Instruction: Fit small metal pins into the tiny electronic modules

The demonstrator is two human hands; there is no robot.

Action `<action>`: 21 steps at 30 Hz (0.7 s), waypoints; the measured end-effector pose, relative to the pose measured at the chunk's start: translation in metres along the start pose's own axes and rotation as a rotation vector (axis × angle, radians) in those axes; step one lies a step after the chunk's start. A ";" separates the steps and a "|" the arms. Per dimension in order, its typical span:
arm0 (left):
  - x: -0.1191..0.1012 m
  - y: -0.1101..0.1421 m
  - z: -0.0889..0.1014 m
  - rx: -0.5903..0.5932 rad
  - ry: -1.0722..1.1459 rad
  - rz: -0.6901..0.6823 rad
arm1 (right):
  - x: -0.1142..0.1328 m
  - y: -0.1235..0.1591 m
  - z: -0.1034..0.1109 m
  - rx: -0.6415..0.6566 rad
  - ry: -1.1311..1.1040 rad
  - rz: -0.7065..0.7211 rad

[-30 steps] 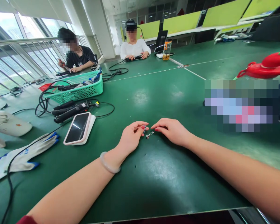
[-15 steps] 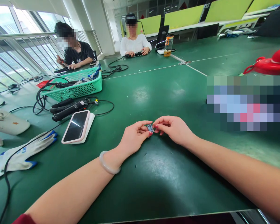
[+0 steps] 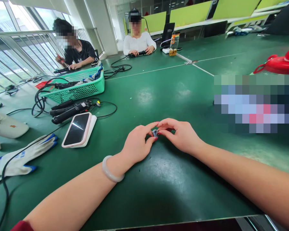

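Over the green table (image 3: 144, 99), my left hand (image 3: 138, 142) pinches a small grey-blue patterned piece (image 3: 155, 132) between thumb and fingers. It looks like a tiny circuit board, though fingertips cover most of it. My right hand (image 3: 180, 133) is closed at the piece's right side, thumb and index finger pressed together against its edge. Whether a second small part sits in that pinch is hidden. The fingertips of both hands meet just above the tabletop.
On the left lie a phone (image 3: 77, 130), black handheld devices (image 3: 71, 112) with cables, a white-blue glove (image 3: 26, 157) and a green basket (image 3: 79, 88). A red object (image 3: 279, 64) is at right. Two people (image 3: 139, 43) sit across the table; a bottle (image 3: 174, 45) stands near them.
A small silvery part that lay on the table between my hands is gone from there. My right hand has moved left to meet the piece in my left hand, which has turned.
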State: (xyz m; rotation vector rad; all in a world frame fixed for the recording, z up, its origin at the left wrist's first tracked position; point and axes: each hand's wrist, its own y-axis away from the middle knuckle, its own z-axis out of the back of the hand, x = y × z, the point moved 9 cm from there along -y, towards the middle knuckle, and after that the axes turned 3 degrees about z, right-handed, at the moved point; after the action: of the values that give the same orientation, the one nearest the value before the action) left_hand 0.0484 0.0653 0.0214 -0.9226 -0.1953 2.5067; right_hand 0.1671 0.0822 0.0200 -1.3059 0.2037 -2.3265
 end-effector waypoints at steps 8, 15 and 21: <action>0.008 -0.003 -0.004 0.050 0.171 0.056 | 0.002 0.001 -0.006 0.038 -0.060 0.034; 0.011 -0.005 -0.005 0.057 0.245 0.113 | -0.002 -0.001 -0.008 0.067 -0.043 -0.006; 0.035 -0.008 0.005 -0.077 0.265 0.276 | 0.007 0.001 -0.021 0.178 0.332 0.211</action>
State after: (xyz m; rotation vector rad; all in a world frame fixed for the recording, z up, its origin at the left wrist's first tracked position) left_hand 0.0251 0.0887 0.0073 -1.3839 -0.0832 2.6006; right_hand 0.1467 0.0762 0.0135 -0.7707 0.2219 -2.3046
